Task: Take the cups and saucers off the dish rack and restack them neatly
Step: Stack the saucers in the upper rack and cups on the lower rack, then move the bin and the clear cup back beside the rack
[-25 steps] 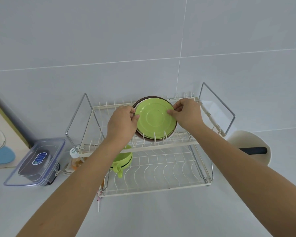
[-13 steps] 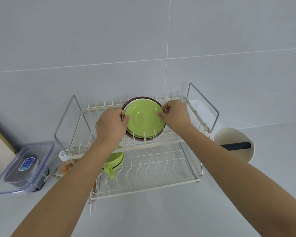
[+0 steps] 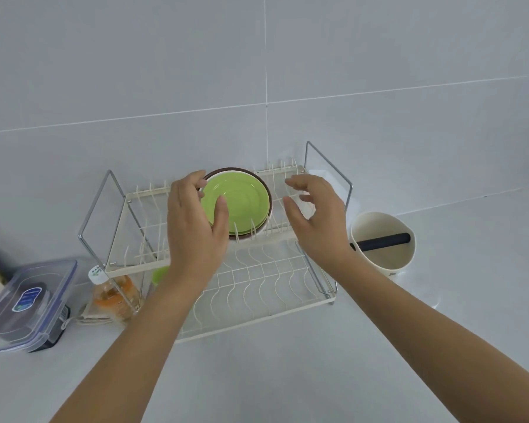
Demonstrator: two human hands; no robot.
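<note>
1. Head view: your left hand (image 3: 196, 227) curls at the left rim of the green saucer (image 3: 237, 206), fingertips at the rim, thumb across its face; firm grip unclear.
2. Right hand (image 3: 315, 221) hangs loose, holding nothing, just right of the saucers on the dish rack (image 3: 275, 288) upper tier.
3. Pinch both rims, lift straight up off the prongs; another saucer sits behind.
4. Container (image 3: 28, 303) left of your left arm: blue label, unreadable.
</note>
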